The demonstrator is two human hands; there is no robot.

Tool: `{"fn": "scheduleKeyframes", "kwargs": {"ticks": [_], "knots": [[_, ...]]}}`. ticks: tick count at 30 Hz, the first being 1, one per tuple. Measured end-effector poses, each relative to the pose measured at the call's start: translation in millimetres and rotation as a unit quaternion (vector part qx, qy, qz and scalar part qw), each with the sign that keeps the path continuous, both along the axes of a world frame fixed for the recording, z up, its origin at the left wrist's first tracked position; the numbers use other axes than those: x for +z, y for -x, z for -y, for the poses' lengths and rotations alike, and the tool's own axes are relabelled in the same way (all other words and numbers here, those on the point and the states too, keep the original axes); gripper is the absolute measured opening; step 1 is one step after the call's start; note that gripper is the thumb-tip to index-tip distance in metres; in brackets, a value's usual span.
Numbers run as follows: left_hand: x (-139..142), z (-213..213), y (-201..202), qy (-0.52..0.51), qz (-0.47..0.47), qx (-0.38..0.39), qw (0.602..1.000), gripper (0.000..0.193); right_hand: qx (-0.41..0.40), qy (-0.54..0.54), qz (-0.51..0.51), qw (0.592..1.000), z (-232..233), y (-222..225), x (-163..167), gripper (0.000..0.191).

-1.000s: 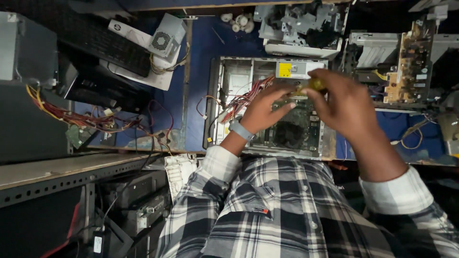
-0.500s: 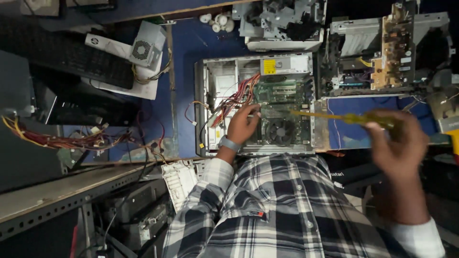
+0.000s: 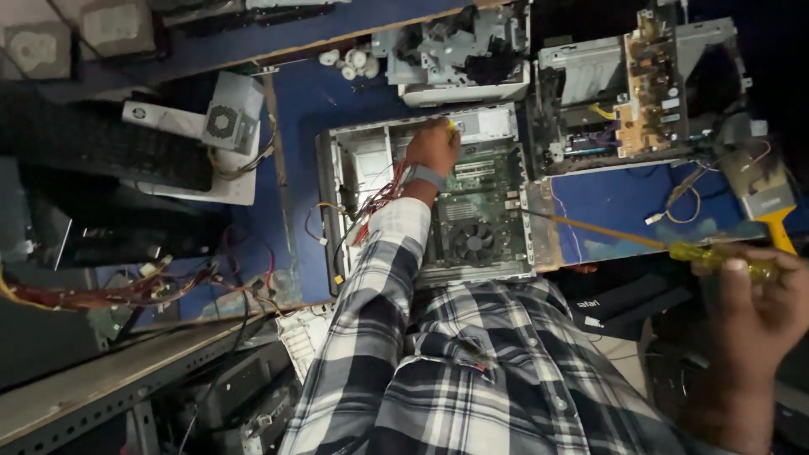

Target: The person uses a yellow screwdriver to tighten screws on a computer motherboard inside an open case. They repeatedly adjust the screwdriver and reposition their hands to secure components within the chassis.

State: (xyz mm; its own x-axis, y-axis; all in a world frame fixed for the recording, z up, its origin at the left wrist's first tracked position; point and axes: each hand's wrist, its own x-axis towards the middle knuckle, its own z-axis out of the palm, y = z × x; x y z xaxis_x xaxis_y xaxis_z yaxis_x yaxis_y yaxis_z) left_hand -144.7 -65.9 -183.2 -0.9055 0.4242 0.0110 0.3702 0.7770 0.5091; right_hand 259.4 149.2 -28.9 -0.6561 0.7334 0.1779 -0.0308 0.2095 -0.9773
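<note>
An open desktop computer case (image 3: 337, 211) lies flat on a blue worktop, its green motherboard (image 3: 480, 190) and round black fan (image 3: 474, 242) exposed. My left hand (image 3: 434, 146) reaches into the far end of the case, resting by the silver power supply (image 3: 489, 125); whether its fingers grip anything I cannot tell. A band sits on that wrist. My right hand (image 3: 754, 316) is off to the right, closed around the yellow handle of a long screwdriver (image 3: 666, 248), whose shaft points left toward the case's edge. Red wires (image 3: 383, 198) spill beside my left forearm.
A stripped printer chassis (image 3: 463, 50) and a second open unit with a tan circuit board (image 3: 649, 93) sit beyond the case. A loose power supply (image 3: 223, 126), keyboard (image 3: 101, 152) and tangled wires (image 3: 126, 291) lie left. A yellow-handled scraper (image 3: 771, 211) is right.
My right hand has pulled back from over the case to the lower right, carrying the screwdriver. My left hand has slid from the case's middle up to its far end.
</note>
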Motion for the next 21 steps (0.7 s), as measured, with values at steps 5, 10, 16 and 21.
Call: {"fn": "scheduleKeyframes", "kwargs": {"ticks": [5, 10, 16, 21], "knots": [[-6, -14, -1, -0.032, -0.057, 0.039, 0.997, 0.012, -0.018, -0.037, 0.025, 0.999, -14, -8, -9, 0.011], [-16, -6, -14, -0.157, -0.092, 0.031, 0.983, 0.012, -0.013, -0.016, 0.014, 1.0, -16, -3, -12, 0.009], [-32, 55, -70, -0.402, 0.159, 0.003, 0.902, 0.015, 0.025, 0.013, -0.016, 0.999, -8, 16, -7, 0.008], [-46, 111, -111, -0.46, 0.315, 0.021, 0.83, 0.024, 0.069, 0.046, -0.023, 0.996, 6, 29, -6, 0.01]]}}
